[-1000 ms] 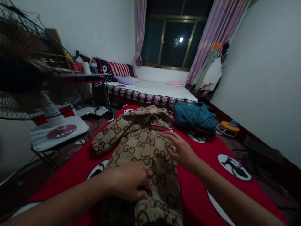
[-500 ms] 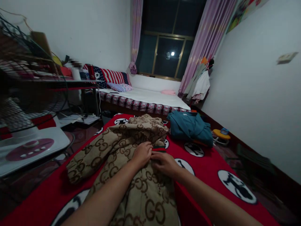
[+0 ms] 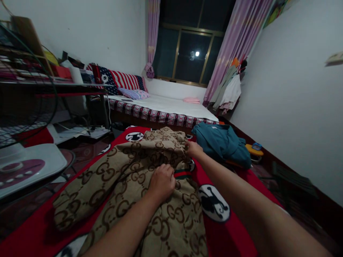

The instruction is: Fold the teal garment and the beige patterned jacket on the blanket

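A tan jacket (image 3: pixel 128 187) with a brown letter pattern lies spread out, one sleeve reaching to the left. A green and red striped band (image 3: pixel 183 174) shows at its middle. My left hand (image 3: pixel 162 182) rests on the jacket beside this band, its fingers curled into the cloth; the fingertips are partly hidden. Farther up, my right hand (image 3: pixel 194 149) pinches the right edge of the jacket with fingers closed. Just right of that hand sits a folded teal garment (image 3: pixel 221 142).
Beneath the clothes is a red cover (image 3: pixel 241 200) with white round prints. A bed (image 3: pixel 171 106) stands behind, under the window. On the left are a cluttered desk (image 3: pixel 77 85) and a fan (image 3: pixel 24 107). A yellow stool (image 3: pixel 254 150) and a dark folding stool (image 3: pixel 293 182) stand right.
My right hand has moved from beside the striped band up to the jacket's upper right edge and closed on it. My left hand has stayed near the band. The view has shifted slightly.
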The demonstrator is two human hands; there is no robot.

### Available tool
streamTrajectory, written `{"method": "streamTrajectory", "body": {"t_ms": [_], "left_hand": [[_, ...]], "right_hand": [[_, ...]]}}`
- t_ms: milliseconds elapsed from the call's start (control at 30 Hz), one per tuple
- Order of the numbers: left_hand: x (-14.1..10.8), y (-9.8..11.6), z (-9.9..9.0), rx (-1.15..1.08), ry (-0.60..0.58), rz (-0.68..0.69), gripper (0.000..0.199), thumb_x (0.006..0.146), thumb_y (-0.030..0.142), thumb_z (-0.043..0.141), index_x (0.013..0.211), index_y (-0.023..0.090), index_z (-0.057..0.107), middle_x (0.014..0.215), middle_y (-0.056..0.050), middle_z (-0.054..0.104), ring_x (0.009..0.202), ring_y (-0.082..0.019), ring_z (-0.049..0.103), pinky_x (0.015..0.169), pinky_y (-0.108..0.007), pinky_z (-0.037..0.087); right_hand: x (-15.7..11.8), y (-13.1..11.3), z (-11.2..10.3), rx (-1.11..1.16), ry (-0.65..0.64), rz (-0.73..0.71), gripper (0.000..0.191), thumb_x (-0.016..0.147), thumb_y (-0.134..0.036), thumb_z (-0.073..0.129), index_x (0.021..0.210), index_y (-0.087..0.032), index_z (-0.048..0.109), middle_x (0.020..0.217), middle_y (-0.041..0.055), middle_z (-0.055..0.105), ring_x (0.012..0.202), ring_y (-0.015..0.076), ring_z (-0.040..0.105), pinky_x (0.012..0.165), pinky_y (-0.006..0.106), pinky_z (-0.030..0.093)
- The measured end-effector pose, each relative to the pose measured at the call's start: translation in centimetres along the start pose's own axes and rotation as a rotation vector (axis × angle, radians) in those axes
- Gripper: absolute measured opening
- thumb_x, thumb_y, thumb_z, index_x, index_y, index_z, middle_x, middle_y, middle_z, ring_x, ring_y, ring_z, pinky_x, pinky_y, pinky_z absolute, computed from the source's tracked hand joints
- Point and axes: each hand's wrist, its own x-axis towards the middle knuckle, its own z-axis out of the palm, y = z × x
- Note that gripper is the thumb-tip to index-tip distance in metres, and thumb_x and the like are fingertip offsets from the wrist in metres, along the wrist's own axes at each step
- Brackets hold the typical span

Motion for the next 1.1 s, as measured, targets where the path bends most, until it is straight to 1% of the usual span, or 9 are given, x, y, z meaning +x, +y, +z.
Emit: {"method": "streamTrajectory", "body": {"t_ms": [167,233,400,533,633,767,867,1000,1100], "left_hand": [[0.0,0.0,0.0,0.0,0.004,0.007,0.011,0.082,0.015,0.046,0.081,0.019,0.057,0.091,-0.006,0.061,0.092,-0.022,0.053,0.08,-0.035,0.041],[0.0,0.0,0.0,0.001,0.004,0.007,0.012,0.083,0.014,0.046,0.081,0.018,0.057,0.09,-0.006,0.061,0.092,-0.022,0.053,0.08,-0.035,0.041],[0.0,0.0,0.0,-0.006,-0.002,0.012,0.012,0.082,0.013,0.046,0.081,0.018,0.057,0.09,-0.006,0.061,0.092,-0.022,0.053,0.08,-0.035,0.041],[-0.1,0.0,0.0,-0.016,0.0,0.009,0.012,0.082,0.013,0.046,0.081,0.018,0.058,0.09,-0.006,0.061,0.092,-0.022,0.053,0.08,-0.034,0.041],[-0.1,0.0,-0.1,-0.019,0.003,0.012,0.011,0.082,0.013,0.047,0.081,0.018,0.057,0.09,-0.006,0.061,0.091,-0.022,0.053,0.08,-0.034,0.041],[-0.1,0.0,0.0,-0.017,0.006,0.016,0.011,0.082,0.013,0.047,0.08,0.018,0.058,0.09,-0.007,0.061,0.092,-0.022,0.053,0.08,-0.035,0.041],[-0.1,0.0,0.1,-0.021,0.008,0.019,0.012,0.082,0.013,0.047,0.081,0.018,0.058,0.091,-0.007,0.061,0.093,-0.023,0.053,0.081,-0.035,0.041],[-0.2,0.0,0.1,-0.037,0.017,0.018,0.013,0.084,0.014,0.047,0.086,0.018,0.059,0.093,-0.007,0.062,0.095,-0.023,0.053,0.083,-0.035,0.041],[-0.3,0.1,0.1,-0.05,0.022,0.005,0.012,0.085,0.014,0.047,0.086,0.018,0.058,0.094,-0.007,0.062,0.096,-0.023,0.053,0.084,-0.035,0.041]], "right_hand": [[-2.7,-1.6,1.0,-0.131,0.011,0.039,0.05,0.083,-0.018,0.054,0.131,-0.01,0.045,0.111,0.0208,0.066,0.104,0.0287,0.063,0.083,0.037,0.047],[-3.3,-2.0,1.2,-0.149,0.009,0.037,0.045,0.088,-0.015,0.045,0.132,-0.011,0.043,0.112,0.02,0.066,0.105,0.0261,0.063,0.085,0.036,0.046],[-3.1,-1.6,2.0,-0.121,-0.058,0.027,0.023,0.085,-0.016,0.049,0.1,-0.017,0.066,0.108,0.0163,0.069,0.1,0.0252,0.065,0.08,0.034,0.048],[-1.6,0.0,1.8,-0.003,-0.032,0.015,0.012,0.072,-0.019,0.062,0.079,-0.016,0.071,0.084,0.01,0.073,0.083,0.0222,0.068,0.069,0.026,0.048],[-0.2,1.4,0.5,0.113,0.092,0.033,0.022,0.076,-0.025,0.055,0.081,-0.012,0.072,0.073,0.008,0.07,0.071,0.0192,0.066,0.061,0.023,0.046],[1.2,1.9,-0.7,0.303,0.407,0.058,0.041,0.085,-0.029,0.038,0.108,-0.005,0.063,0.092,0.0131,0.069,0.079,0.019,0.064,0.066,0.025,0.048],[1.4,1.1,0.0,0.631,0.563,-0.016,0.038,0.085,-0.038,0.042,0.1,-0.009,0.061,0.09,0.0116,0.069,0.078,0.0183,0.062,0.07,0.027,0.049],[0.8,-0.7,1.8,0.798,0.295,-0.216,0.037,0.085,-0.042,0.045,0.103,-0.013,0.059,0.103,0.01,0.068,0.092,0.0185,0.063,0.083,0.03,0.049],[-0.1,-1.6,2.8,0.71,0.304,-0.24,0.041,0.088,-0.038,0.043,0.12,-0.015,0.054,0.126,0.0115,0.06,0.116,0.0197,0.055,0.098,0.034,0.041]]}}
